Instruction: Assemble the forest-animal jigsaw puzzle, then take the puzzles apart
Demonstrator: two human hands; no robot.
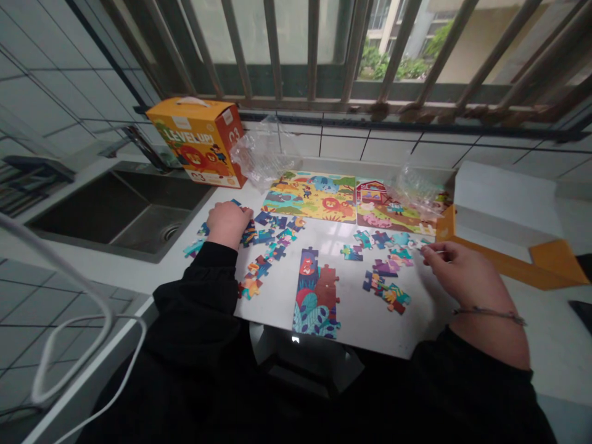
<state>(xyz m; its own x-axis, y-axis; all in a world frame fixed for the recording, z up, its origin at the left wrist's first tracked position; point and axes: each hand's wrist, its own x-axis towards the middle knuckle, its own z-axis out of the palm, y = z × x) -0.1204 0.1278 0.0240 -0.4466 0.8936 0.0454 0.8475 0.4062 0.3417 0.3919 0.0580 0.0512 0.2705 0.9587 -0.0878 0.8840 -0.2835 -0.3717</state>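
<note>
My left hand (226, 223) rests curled on the counter, its fingers closed over loose puzzle pieces (268, 237) at the left of the pile. My right hand (457, 274) pinches a small puzzle piece (423, 245) between thumb and fingertips, beside another scatter of loose pieces (386, 271). A partly joined strip of puzzle (315, 293) lies between my hands, near the counter's front edge. Two finished picture cards, a jungle scene (314, 197) and a farm scene (391, 209), lie behind the pieces.
An orange puzzle box (201, 140) stands at the back left beside a steel sink (120, 209). Clear plastic bags (266, 154) lie behind the cards. An open orange box lid (504, 216) sits at right. A white cable (83, 320) hangs at lower left. Window bars run along the back.
</note>
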